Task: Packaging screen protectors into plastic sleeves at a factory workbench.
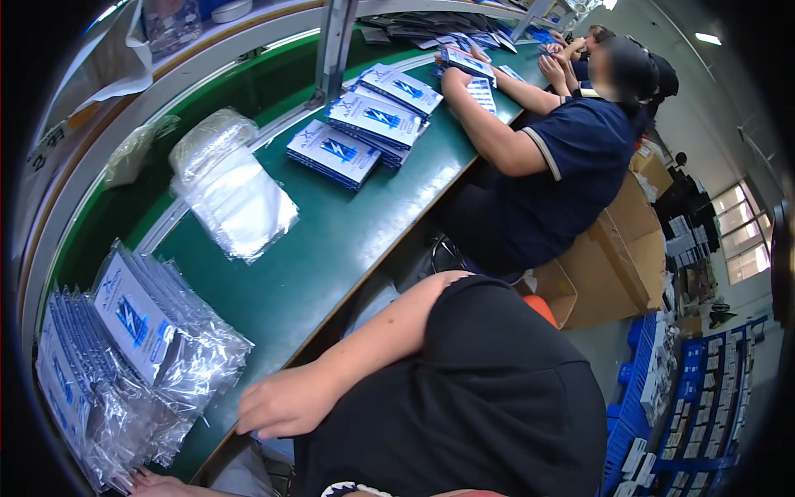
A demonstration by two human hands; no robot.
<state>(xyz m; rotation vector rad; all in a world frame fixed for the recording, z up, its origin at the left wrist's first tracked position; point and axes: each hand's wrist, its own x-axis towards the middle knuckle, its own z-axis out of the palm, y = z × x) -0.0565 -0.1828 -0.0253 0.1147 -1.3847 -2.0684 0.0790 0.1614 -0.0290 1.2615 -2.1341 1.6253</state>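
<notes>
My right hand (286, 403) rests at the table's front edge, its fingers loosely curled with nothing visible in them. Only part of my left hand (157, 484) shows at the bottom edge. Its fingers are stretched out against the lower end of bagged flat packs (62, 377). Beside these leans a second row of white-and-blue packs in clear plastic bags (132, 315), standing tilted one against another. The loose bag ends crumple toward my right hand.
Clear empty bags (236, 195) lie on the green table (331, 257). Farther along are stacks of unbagged packs (335, 153). A co-worker in a dark blue shirt (563, 174) handles similar packs on my right. A metal post (334, 50) rises behind; cardboard boxes (617, 248) stand on the floor.
</notes>
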